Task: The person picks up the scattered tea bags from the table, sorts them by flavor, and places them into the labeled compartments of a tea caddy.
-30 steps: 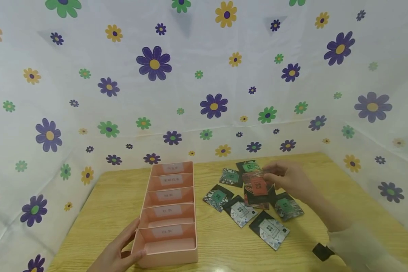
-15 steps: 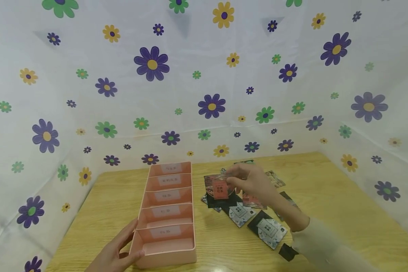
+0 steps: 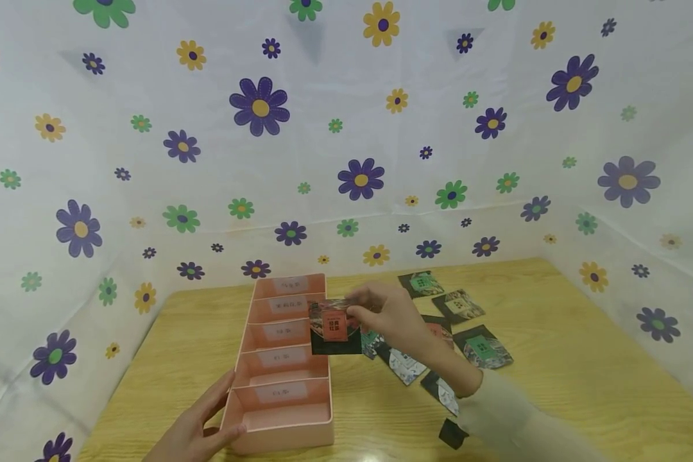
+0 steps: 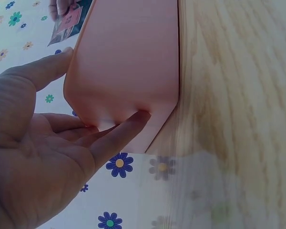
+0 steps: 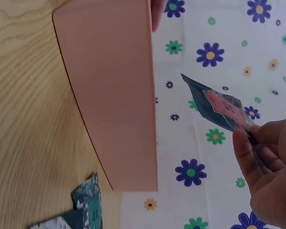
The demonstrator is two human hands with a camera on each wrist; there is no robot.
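A long pink box [image 3: 283,439], divided into several labelled compartments, stands on the table. My left hand [image 3: 193,423] grips its near left corner, and in the left wrist view the fingers [image 4: 119,136] press on its outer wall. My right hand [image 3: 393,321] pinches a tea sachet [image 3: 335,328] by its upper right corner. Dark with a red label, the sachet hangs over the box's right rim near the middle compartments in the head view. In the right wrist view the sachet [image 5: 217,105] is raised clear of the box wall [image 5: 107,95], tilted.
Several more tea sachets lie right of the box, among them a green-labelled one [image 3: 482,347], a yellow-labelled one [image 3: 458,305] and a white-labelled one [image 3: 404,364], some behind my right arm. A flowered curtain [image 3: 312,160] encloses the wooden table [image 3: 560,359].
My right hand has lifted the red-labelled sachet off the pile and carried it left to the box's right edge. My left hand has stayed on the box corner.
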